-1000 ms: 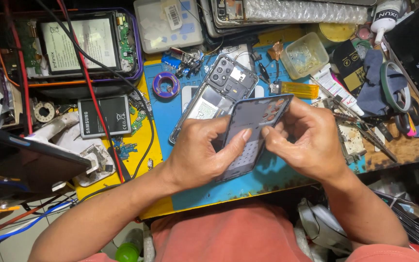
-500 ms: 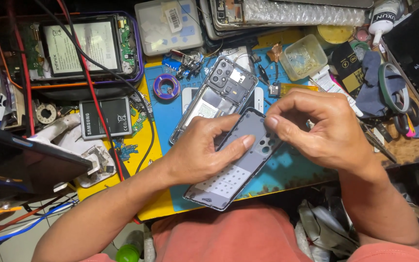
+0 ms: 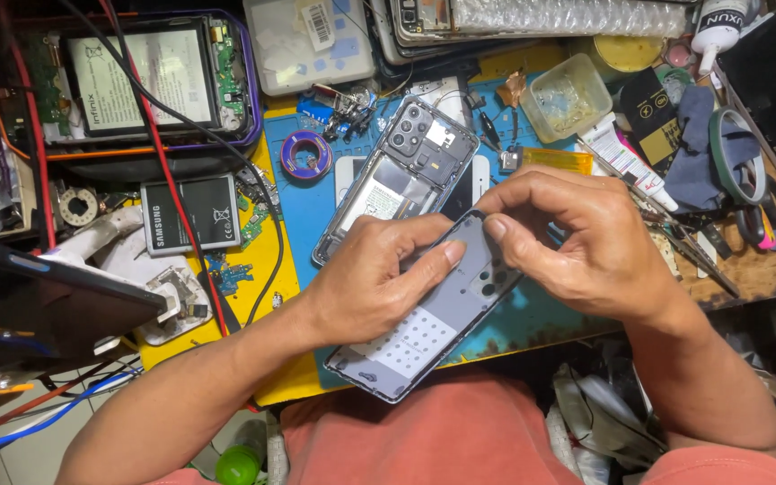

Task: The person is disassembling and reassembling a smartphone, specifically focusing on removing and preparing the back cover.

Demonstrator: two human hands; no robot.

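Together, left hand [image 3: 370, 287] and right hand [image 3: 586, 242] pinch the grey phone back cover [image 3: 428, 323].

Both hands, the left hand [image 3: 365, 292] and the right hand [image 3: 577, 242], are bare, with no gloves, rings or watch. The forearms behind them are uncovered too. Below the hands shows a salmon-red garment [image 3: 442, 431] of plain cloth.
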